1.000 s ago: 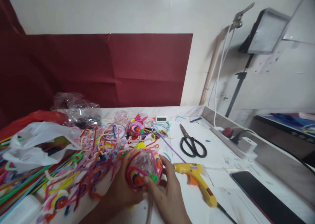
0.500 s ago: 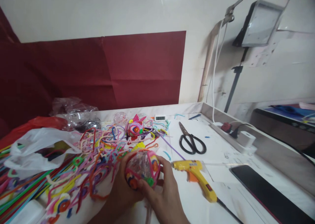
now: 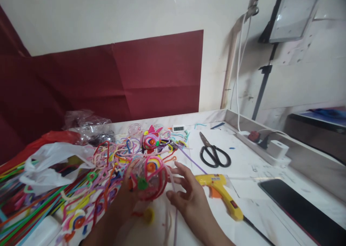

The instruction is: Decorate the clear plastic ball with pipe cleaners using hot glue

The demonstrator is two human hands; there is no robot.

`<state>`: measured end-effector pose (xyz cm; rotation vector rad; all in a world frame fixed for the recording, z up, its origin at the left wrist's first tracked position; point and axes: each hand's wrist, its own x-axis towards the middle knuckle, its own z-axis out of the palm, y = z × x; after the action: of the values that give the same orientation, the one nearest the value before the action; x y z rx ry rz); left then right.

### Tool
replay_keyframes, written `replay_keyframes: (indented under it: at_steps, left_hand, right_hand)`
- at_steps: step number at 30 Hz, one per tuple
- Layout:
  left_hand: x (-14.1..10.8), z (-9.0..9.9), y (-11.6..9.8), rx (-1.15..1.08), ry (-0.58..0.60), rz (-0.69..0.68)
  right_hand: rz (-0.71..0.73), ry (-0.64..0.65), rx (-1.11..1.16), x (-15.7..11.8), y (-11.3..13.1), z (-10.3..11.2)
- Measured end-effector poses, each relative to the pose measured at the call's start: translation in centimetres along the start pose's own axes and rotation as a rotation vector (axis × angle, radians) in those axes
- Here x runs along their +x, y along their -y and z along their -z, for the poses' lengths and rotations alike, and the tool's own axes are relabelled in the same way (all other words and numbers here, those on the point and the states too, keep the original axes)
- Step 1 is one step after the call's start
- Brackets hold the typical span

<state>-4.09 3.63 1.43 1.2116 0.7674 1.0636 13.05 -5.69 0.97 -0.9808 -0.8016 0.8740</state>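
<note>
My left hand point(image 3: 123, 199) is closed around the left side of a clear plastic ball point(image 3: 159, 183) trimmed with pink, orange, green and yellow pipe cleaner pieces. An orange coil with rainbow arcs faces up on it. Just right of the ball is my right hand point(image 3: 186, 193), fingers apart and curved. A pale lilac pipe cleaner point(image 3: 175, 217) hangs from the ball's right side past those fingertips; I see no clear grip on it. Below the ball lies a small yellow piece point(image 3: 149, 215). Behind it sits a similar decorated ball point(image 3: 151, 141) with pink fins.
A yellow glue gun point(image 3: 223, 192), black-handled scissors point(image 3: 214, 156) and a phone point(image 3: 300, 210) lie to the right. Loose pipe cleaners point(image 3: 108, 166) and a white plastic bag point(image 3: 51, 168) cover the left. A power strip point(image 3: 273, 156) runs along the right ledge.
The ball has been turned, so the orange coil now faces up. My right hand has come off the ball and moved right. The view has shifted slightly.
</note>
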Motion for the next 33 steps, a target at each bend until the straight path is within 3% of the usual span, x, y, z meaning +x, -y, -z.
replay_keyframes:
  at_steps: [3,8,16,21,28,33]
  left_hand:
    - [0.0,0.5,0.4,-0.161,0.036,0.093]
    - [-0.1,1.0,0.5,-0.226,0.076,0.205]
    - [-0.2,-0.7,-0.8,-0.335,0.169,0.322]
    - [0.0,0.0,-0.6,-0.364,0.165,0.384]
    - [0.5,1.0,-0.2,-0.322,0.144,0.346]
    - [0.4,0.9,-0.3,-0.283,0.160,0.187]
  right_hand:
    - [-0.007,-0.009,0.038,0.3,0.3,0.2]
    - [0.006,-0.008,0.036,0.4,0.4,0.2]
    - [0.051,0.079,-0.078,0.3,1.3,0.2]
    - [0.069,0.090,-0.135,0.3,1.8,0.2]
    - [0.176,0.100,-0.205,0.1,1.4,0.2]
    - [0.289,0.113,-0.328,0.1,1.5,0.1]
